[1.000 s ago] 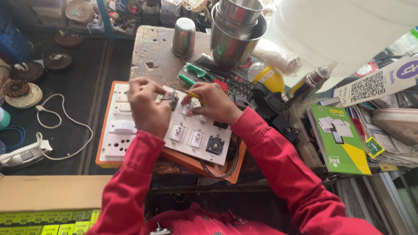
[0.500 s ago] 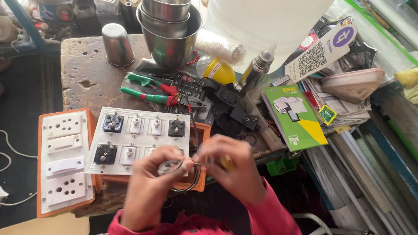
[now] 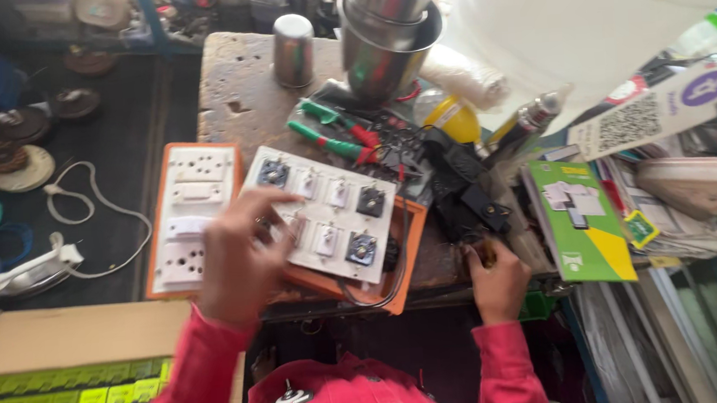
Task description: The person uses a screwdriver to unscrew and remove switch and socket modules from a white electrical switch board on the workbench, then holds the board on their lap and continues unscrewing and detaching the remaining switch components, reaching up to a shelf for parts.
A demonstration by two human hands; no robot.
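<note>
Your counter (image 3: 237, 84) is packed, and that is the first risk: the stone top carries stacked steel bowls (image 3: 388, 23) at the far edge, a steel tumbler (image 3: 292, 49) beside them, and a heap of black parts and wires on the right. A careless elbow could send any of it over.

The white switch plate (image 3: 330, 212) lies face-down on its orange box (image 3: 397, 266), tilted, its near corner hanging over the counter's front edge. Lean on it and I think it slides toward your lap.

Beside it, the second switchboard (image 3: 191, 217) in an orange frame sits flat, touching nothing of yours.

Your left hand (image 3: 240, 252) is spread open on the plate's near-left end, fingers resting on the switch backs, pinning it down, gripping nothing. Bare terminals there could nick a fingertip.

Your right hand (image 3: 497, 280) is closed down at the counter's edge, near the black parts; something yellowish shows at the fingers, but I cannot tell what it grips.

The green-handled pliers (image 3: 329, 140) lie just beyond the plate, jaws toward the wires; a snag could drag them.
</note>
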